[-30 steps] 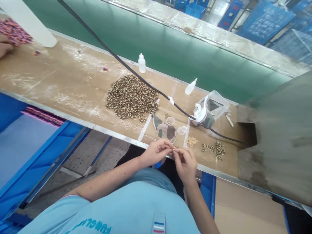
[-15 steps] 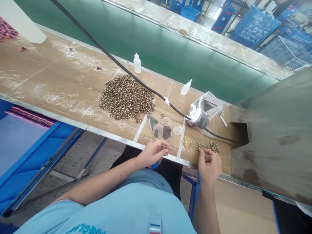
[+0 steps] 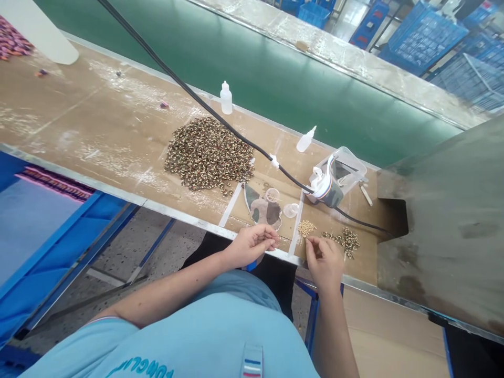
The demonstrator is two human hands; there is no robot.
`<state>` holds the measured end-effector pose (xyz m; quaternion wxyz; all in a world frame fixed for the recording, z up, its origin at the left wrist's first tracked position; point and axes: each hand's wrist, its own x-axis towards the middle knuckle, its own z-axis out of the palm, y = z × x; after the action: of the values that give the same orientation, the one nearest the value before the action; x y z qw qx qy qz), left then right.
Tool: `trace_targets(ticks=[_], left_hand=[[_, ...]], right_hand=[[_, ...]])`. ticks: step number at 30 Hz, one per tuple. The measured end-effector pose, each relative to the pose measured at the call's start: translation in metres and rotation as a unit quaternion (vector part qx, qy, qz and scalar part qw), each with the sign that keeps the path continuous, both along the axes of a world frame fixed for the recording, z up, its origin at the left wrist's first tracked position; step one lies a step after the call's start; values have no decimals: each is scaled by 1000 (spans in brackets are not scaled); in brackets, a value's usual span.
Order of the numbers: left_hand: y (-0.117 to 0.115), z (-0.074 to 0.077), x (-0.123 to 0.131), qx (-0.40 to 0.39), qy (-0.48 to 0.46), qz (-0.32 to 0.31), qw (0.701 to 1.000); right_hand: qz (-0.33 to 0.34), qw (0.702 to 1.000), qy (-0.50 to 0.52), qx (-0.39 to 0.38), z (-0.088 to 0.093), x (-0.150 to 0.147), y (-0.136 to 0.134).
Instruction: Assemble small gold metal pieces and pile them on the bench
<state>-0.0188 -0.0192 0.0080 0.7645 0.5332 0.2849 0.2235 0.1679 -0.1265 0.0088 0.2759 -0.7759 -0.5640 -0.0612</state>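
Observation:
My left hand (image 3: 252,245) is over the table's front edge, thumb and fingertips pinched. A faint thin line seems to stick out from its fingertips, too fine to name. My right hand (image 3: 326,261) is pinched too, its fingertips just below a small heap of pale beads (image 3: 306,228); whatever is between them is too small to make out. To its right lies a small pile of dark-and-gold ring-like pieces (image 3: 349,240). Beyond my left hand, a camouflage-patterned cloth piece (image 3: 260,208) lies flat, with a small clear round dish (image 3: 272,196) on it and another clear dish (image 3: 291,210) beside it.
A large heap of dark-and-gold pieces (image 3: 208,153) is left of centre. Two white squeeze bottles (image 3: 226,100) are along the back edge. A black cable (image 3: 185,86) crosses to a clear plastic box (image 3: 348,165). A metal panel (image 3: 441,226) bounds the right side.
My right hand has moved left, from the small dark-and-gold pile to just below the pale beads. My left hand keeps its pinch in nearly the same place. The camera view has shifted slightly.

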Motion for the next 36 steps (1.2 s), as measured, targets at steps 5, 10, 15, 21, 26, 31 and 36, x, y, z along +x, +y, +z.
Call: trace_targets(ticks=[5,10,15,21,26,31,36], left_hand=[[1,3,1,0,3,-5,1000],[1,3,0,-2,-6,-4,1000],[1,-1,-1,-3,-11,-4,1000],[1,-2,0,-8,-6,-8,1000],[1,-3,1,-18,-16,-6,1000],[3,-3,2,-55,-21,-4,998],[-2,-3,7,-66,3,38,997]], right_hand=[[11,1000,-7,-6,1,0,1],[23,999,-15,-18,0,2,1],[29,999,-35,-21,3,5,1],[71,993,-78,-45,4,8,6],[73,990,-86,-80,4,11,7],[66,995,-41,-62,7,6,8],[45,989,138,8,13,-23,15]])
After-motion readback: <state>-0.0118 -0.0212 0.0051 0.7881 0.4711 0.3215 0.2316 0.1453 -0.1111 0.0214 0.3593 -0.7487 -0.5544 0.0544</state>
